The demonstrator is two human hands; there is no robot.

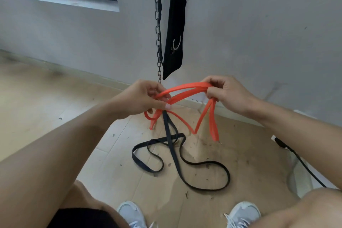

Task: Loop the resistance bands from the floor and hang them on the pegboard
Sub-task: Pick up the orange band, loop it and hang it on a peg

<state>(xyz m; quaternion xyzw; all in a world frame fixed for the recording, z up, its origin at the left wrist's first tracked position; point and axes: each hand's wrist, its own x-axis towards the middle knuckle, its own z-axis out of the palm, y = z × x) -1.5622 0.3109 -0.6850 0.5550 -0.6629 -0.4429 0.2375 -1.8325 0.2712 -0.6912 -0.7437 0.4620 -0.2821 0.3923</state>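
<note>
While both hands pinch it, the flat orange rubber resistance band (pixel 185 89) spans left hand (pixel 142 98) to right hand (pixel 227 92) (loops dangling below); the black rubber band (pixel 185 164) trails to the floor.

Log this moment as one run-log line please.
left hand: grips orange band | right hand: grips it | black band: on floor | not hung yet

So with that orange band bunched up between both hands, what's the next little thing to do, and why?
Probably gather the dangling strands into the bundle. Both the left hand and right hand grip the orange band, but several loops hang loose below them, so it is not yet a tidy coil for hanging. The black band lies on the floor, one strand rising toward the left hand.
</note>
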